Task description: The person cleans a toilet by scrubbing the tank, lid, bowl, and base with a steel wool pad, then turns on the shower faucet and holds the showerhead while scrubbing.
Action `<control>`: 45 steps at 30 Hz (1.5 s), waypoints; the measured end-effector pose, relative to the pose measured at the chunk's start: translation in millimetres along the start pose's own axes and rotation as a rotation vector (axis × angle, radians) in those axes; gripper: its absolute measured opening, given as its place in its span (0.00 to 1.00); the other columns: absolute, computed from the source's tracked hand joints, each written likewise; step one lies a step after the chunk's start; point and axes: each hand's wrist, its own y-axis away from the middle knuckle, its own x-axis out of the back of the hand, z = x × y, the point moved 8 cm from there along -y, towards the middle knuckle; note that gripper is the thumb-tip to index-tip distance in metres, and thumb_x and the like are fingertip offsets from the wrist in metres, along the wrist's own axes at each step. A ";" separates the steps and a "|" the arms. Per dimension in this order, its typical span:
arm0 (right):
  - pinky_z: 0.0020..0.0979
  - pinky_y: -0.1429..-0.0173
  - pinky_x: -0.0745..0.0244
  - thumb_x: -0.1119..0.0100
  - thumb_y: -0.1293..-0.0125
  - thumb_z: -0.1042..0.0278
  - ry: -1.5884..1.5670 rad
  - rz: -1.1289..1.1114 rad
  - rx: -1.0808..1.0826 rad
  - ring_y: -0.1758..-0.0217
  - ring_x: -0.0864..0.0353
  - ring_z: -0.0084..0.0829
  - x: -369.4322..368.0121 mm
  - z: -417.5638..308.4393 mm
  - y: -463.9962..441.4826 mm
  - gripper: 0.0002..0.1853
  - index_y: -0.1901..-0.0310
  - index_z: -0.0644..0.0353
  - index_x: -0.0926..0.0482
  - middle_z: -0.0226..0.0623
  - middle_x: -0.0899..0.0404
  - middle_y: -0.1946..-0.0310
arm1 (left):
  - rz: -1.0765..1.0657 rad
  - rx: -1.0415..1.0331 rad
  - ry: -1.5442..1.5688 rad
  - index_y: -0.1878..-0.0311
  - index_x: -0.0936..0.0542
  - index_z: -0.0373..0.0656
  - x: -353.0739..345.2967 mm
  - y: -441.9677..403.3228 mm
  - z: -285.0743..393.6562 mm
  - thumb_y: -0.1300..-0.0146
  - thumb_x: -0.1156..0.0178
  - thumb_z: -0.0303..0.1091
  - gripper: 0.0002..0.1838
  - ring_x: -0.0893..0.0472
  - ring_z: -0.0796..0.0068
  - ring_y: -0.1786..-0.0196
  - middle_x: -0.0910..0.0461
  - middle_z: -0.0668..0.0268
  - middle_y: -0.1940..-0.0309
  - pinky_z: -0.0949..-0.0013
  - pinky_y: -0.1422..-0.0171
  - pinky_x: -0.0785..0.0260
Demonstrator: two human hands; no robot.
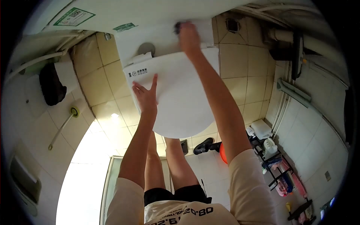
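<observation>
A white toilet lid (180, 93), shut, lies below me with printed black lettering near its far left corner. My left hand (146, 98) rests on the left part of the lid, fingers spread and nothing in them. Beyond the hinge, my right hand (189, 37) is closed round a small dark object (177, 27) at the white ledge (161, 35) behind the lid. Motion smears this hand, and the object's kind cannot be made out. A round grey disc (146, 49) sits on the ledge to its left.
The white tank (157, 11) with green labels rises at the back. Pipes (37, 62) run along the left wall. A black rack (277, 168) with bottles, an orange-red basin (223, 153) and dark slippers (203, 146) are on the right. A floor drain (232, 25) lies back right.
</observation>
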 end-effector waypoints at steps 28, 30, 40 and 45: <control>0.32 0.56 0.30 0.48 0.55 0.75 -0.088 0.065 0.018 0.60 0.29 0.34 -59.9 -157.7 -18.0 0.06 0.72 0.61 0.26 0.40 0.29 0.70 | 0.521 0.120 0.944 0.35 0.53 0.55 -10.9 -3.1 -13.5 0.45 0.50 0.31 0.35 0.38 0.42 0.43 0.44 0.25 0.49 0.52 0.37 0.54; 0.33 0.57 0.31 0.50 0.53 0.75 -0.054 0.176 -0.069 0.60 0.30 0.35 -37.0 -108.2 -9.2 0.06 0.70 0.62 0.27 0.41 0.30 0.69 | 0.010 0.050 -0.072 0.35 0.56 0.62 -3.8 -3.2 6.1 0.45 0.50 0.31 0.37 0.38 0.42 0.43 0.44 0.25 0.50 0.53 0.37 0.53; 0.39 0.58 0.33 0.44 0.56 0.75 -0.337 0.366 -0.678 0.62 0.29 0.46 6.1 86.4 7.6 0.09 0.73 0.70 0.28 0.50 0.27 0.69 | 0.164 0.096 -0.081 0.36 0.65 0.71 -6.1 -3.9 5.6 0.71 0.29 0.47 0.63 0.36 0.40 0.45 0.50 0.24 0.47 0.59 0.37 0.51; 0.41 0.68 0.30 0.45 0.56 0.70 -0.317 0.570 -0.657 0.71 0.23 0.46 -25.8 173.2 -2.2 0.10 0.81 0.72 0.27 0.49 0.24 0.77 | 0.081 0.054 -0.109 0.36 0.68 0.68 -5.9 -4.2 7.1 0.64 0.32 0.46 0.60 0.39 0.38 0.44 0.49 0.22 0.48 0.54 0.38 0.51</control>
